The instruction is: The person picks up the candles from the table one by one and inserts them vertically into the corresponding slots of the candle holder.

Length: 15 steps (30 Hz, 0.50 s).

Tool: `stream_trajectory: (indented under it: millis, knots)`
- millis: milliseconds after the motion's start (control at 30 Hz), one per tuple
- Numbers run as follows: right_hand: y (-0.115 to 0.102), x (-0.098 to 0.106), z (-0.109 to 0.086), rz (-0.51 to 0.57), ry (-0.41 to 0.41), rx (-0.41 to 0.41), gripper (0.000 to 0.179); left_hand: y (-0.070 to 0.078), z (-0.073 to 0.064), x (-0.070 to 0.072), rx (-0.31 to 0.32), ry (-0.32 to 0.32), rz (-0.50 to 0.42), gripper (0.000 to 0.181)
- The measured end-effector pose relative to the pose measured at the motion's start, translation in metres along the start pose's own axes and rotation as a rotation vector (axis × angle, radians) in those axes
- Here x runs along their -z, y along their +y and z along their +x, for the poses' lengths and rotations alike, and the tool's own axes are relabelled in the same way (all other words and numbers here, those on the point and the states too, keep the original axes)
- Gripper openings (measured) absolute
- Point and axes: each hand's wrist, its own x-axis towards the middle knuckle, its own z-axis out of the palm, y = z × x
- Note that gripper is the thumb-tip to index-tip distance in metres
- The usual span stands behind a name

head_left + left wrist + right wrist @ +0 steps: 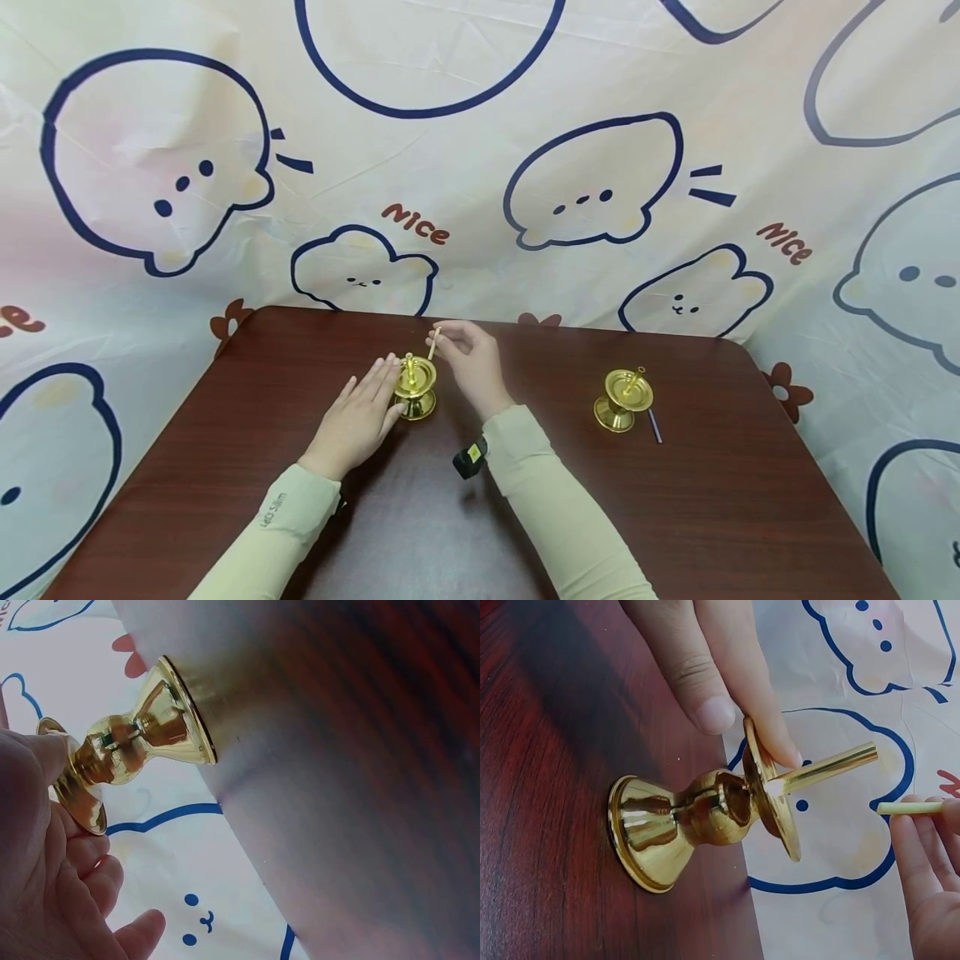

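A brass candlestick (416, 406), with a shallow dish and an upright tube above a flared foot, stands on the table. My left hand (356, 423) rests against its dish from the left, fingers straight. In the right wrist view, one left fingertip (784, 750) touches the dish rim, with the left thumb beside it. My right hand (474, 367), at the candlestick's far right side, pinches a thin pale-yellow stick (433, 343). In the right wrist view the stick (907, 808) is apart from the candlestick's tube (836, 766).
A second brass candlestick (615, 417) stands to the right on the brown table (720, 500). A thin bluish-purple stick (656, 427) lies beside it. A printed cloth (480, 167) hangs behind the table's far edge.
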Motion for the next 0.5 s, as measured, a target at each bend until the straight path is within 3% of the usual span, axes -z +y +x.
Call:
stream_trajectory:
  millis: [500]
  knots:
    - [-0.0087, -0.0042, 0.0043, -0.004, -0.014, 0.017, 0.019, 0.0009, 0.0004, 0.0009, 0.003, 0.001, -0.003, 0.066]
